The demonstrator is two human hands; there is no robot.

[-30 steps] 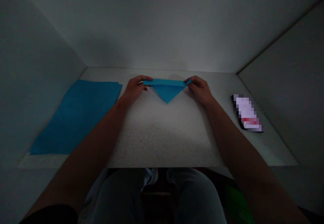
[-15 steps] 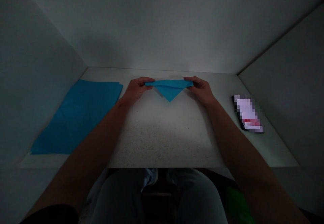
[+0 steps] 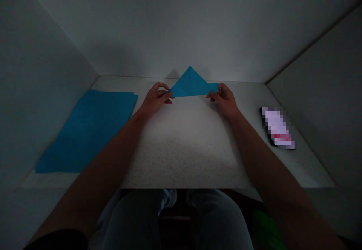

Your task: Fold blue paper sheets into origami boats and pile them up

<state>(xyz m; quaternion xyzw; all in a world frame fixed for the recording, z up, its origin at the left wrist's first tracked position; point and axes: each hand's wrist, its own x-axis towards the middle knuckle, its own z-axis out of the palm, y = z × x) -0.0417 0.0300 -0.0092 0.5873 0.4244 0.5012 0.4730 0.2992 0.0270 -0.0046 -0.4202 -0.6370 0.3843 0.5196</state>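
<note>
A folded blue paper (image 3: 191, 84), triangular with its point upward, is held above the back of the white speckled table (image 3: 181, 152). My left hand (image 3: 155, 100) pinches its left corner. My right hand (image 3: 224, 100) pinches its right corner. Both hands have fingers closed on the paper's lower edge.
A stack of flat blue paper sheets (image 3: 87, 129) lies on the table's left side. A dark phone with a blurred screen (image 3: 277, 128) lies at the right. White walls close in the table at the back and both sides. My knees show below the front edge.
The blue paper was flipped: its point hung toward me before and now stands up, away from me. Both hands kept hold of its corners and lifted slightly.
</note>
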